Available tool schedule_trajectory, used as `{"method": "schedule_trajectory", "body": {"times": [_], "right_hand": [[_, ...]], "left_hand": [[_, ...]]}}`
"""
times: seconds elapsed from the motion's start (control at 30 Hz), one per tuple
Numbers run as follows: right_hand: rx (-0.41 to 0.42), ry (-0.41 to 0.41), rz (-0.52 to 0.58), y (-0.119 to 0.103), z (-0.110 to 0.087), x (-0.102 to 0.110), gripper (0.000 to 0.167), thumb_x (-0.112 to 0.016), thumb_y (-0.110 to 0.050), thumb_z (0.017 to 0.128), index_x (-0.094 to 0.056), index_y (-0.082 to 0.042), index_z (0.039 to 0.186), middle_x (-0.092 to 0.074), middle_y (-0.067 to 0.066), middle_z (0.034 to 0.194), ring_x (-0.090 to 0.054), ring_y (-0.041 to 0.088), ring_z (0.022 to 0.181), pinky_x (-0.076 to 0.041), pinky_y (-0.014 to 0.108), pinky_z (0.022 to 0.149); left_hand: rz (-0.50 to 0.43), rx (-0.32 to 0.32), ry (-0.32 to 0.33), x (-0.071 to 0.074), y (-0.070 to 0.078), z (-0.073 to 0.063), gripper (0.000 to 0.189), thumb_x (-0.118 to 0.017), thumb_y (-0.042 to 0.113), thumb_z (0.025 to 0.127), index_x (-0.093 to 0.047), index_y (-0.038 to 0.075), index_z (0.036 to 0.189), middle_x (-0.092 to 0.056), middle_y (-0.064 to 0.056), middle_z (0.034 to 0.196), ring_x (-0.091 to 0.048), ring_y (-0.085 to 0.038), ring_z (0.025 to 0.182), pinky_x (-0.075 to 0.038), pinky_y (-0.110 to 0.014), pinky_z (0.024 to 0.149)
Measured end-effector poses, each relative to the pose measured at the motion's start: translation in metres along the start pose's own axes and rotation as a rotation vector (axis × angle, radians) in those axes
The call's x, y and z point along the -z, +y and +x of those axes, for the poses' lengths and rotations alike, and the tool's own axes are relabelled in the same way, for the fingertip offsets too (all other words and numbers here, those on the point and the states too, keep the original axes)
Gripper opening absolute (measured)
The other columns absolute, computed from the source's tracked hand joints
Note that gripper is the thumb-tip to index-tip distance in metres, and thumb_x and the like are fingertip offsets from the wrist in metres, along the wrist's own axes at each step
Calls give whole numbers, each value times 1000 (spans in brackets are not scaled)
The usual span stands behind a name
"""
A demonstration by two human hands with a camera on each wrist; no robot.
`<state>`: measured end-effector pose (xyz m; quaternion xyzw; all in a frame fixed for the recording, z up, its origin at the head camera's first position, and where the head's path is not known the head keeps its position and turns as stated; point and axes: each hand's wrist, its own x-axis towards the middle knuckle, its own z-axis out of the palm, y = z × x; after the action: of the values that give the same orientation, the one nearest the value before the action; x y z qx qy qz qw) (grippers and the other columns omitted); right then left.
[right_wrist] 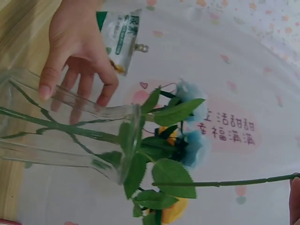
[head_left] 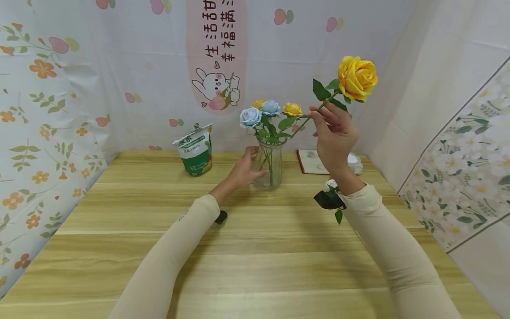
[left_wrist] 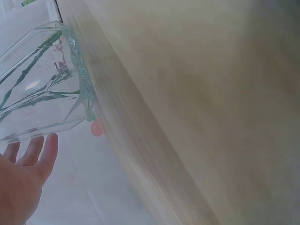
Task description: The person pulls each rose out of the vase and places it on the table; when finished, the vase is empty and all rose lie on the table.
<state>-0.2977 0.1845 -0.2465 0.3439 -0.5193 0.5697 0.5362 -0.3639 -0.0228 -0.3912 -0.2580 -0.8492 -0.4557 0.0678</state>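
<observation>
A clear glass vase (head_left: pixel 275 173) stands upright near the back of the table, holding blue roses (head_left: pixel 251 118) and smaller yellow roses (head_left: pixel 292 109). My left hand (head_left: pixel 244 170) holds the vase's left side, thumb in front; in the right wrist view, fingers show behind the glass. Up and to the right, my right hand (head_left: pixel 336 133) pinches the green stem of a large yellow rose (head_left: pixel 357 79). Its bloom tilts up to the right. The stem's lower end (right_wrist: pixel 187 183) is close to the leaves above the vase mouth, outside the glass.
A green and white pouch (head_left: pixel 195 150) with a clip stands left of the vase. Behind my right forearm lie a white flower (head_left: pixel 330 185) and a dark object (head_left: pixel 329 200). A flat booklet (head_left: pixel 312 161) lies at the back right. A small black item (head_left: pixel 221 217) sits beside my left forearm.
</observation>
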Motion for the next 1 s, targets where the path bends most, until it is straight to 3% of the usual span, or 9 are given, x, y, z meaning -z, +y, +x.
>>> {"method": "schedule_trajectory", "body": {"times": [0.17,0.53,1.0], "right_hand": [[31,38,68,-11,5,4,30,-77,7,81,-64,15,106,-74,19,87,-74,21,76,-47,16,50],[-51,47,71,-31,1,31,31,-78,7,80,-66,14,107,-74,19,87,-74,22,74,-48,17,49],[-223,-148,18,-40,-15,73,29,-70,18,81,-68,14,110,-76,13,88,-73,17,67,-41,17,42]], "left_hand": [[-23,-7,10,0,-1,0,79,-76,25,90,-25,7,149,-36,-19,154,-48,-38,132,-42,-48,105],[-19,-11,9,-1,-1,-1,78,-76,23,90,-26,6,148,-37,-20,153,-49,-38,131,-42,-49,104],[-17,-14,13,-1,-1,-1,78,-76,22,90,-27,7,148,-37,-19,153,-48,-37,132,-43,-50,103]]}}
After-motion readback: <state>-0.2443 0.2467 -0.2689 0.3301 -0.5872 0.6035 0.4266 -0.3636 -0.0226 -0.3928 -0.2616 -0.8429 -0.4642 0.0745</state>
